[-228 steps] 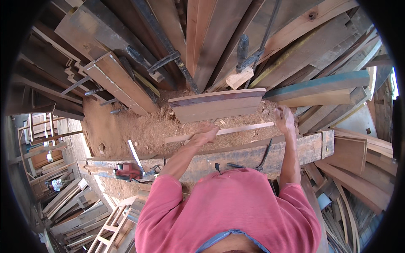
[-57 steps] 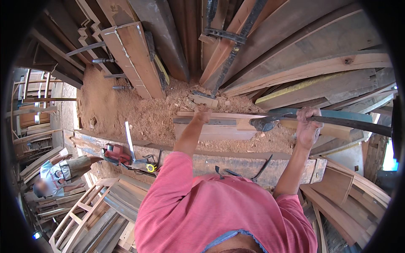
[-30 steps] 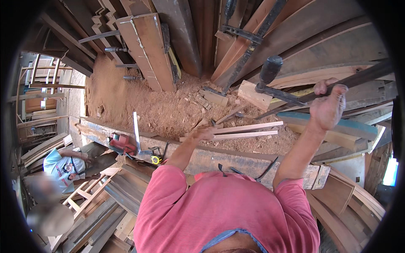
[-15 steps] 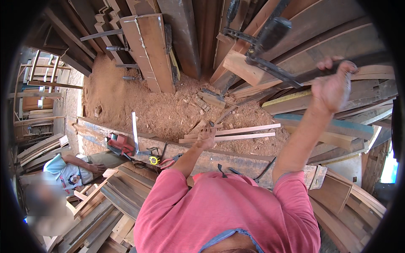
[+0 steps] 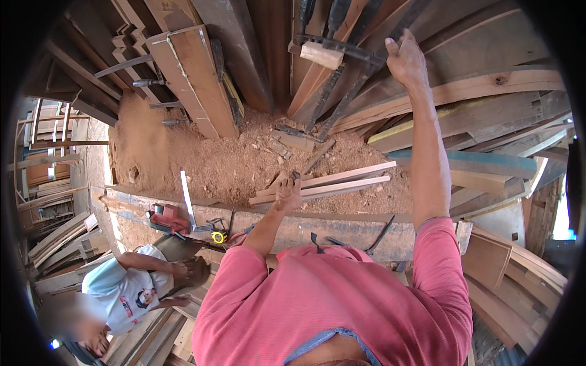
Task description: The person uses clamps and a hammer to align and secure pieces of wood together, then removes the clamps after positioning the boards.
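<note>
My left hand [image 5: 287, 194] is down at the bench's far edge, fingers curled over the near ends of pale wooden strips [image 5: 348, 185]. A small dark tip shows beside its fingers; I cannot make out what it is. My right hand [image 5: 408, 61] is stretched far out, fingers apart, beside a dark metal bar clamp [image 5: 360, 53]. I see nothing gripped in it. That clamp leans among other bars, and a pale wood block [image 5: 321, 55] sits at its jaw.
On the wooden bench [image 5: 317, 229] lie a red power tool [image 5: 168, 218], a tape measure [image 5: 218, 236] and a square [image 5: 188, 198]. Sawdust [image 5: 201, 161] covers the area beyond. A clamped board [image 5: 192, 79] stands at the back. Another person [image 5: 131, 283] sits at lower left. Stacked planks [image 5: 476, 161] crowd the right.
My right hand has moved left and farther away, letting go of the dark bar. The clamp and its block now stand farther left. My left hand stays at the strips. The other person has leaned closer.
</note>
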### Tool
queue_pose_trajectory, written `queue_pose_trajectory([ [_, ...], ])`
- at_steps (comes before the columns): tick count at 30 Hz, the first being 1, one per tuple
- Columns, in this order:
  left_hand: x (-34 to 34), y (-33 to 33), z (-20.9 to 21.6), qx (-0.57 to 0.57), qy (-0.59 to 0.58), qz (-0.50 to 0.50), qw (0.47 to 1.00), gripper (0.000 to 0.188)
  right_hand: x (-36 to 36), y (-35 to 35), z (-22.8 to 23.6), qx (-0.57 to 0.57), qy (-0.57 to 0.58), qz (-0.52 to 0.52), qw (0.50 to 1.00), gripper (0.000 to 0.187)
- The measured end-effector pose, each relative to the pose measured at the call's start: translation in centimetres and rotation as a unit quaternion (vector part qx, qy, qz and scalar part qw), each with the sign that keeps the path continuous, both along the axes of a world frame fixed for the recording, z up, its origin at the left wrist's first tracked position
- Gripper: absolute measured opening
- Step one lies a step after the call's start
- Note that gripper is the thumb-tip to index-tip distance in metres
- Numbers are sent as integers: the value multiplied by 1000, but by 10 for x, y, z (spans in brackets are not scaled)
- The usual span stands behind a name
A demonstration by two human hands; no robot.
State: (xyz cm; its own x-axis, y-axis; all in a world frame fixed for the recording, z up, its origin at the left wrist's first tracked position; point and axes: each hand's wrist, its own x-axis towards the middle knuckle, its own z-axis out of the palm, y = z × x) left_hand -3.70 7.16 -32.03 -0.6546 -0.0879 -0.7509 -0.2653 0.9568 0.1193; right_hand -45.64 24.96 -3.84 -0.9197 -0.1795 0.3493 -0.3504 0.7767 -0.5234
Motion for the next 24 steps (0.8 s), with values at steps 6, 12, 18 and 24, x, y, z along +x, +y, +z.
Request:
queue_pose_trajectory([
  [6, -8, 0, 14, 15, 7, 8, 1000, 76, 65, 51, -77, -97, -161, 114, 976, 40],
  [12, 2, 3, 12, -40, 111, -20, 993, 88, 172, 114, -193, 62, -358, 74, 929, 33],
  [18, -32, -1, 43, -26, 40, -49, 998, 97, 248, 213, -319, -61, -433, -52, 898, 49],
  [24, -35, -8, 18, -56, 44, -66, 995, 100, 147, 320, -265, -582, -188, -338, 716, 59],
])
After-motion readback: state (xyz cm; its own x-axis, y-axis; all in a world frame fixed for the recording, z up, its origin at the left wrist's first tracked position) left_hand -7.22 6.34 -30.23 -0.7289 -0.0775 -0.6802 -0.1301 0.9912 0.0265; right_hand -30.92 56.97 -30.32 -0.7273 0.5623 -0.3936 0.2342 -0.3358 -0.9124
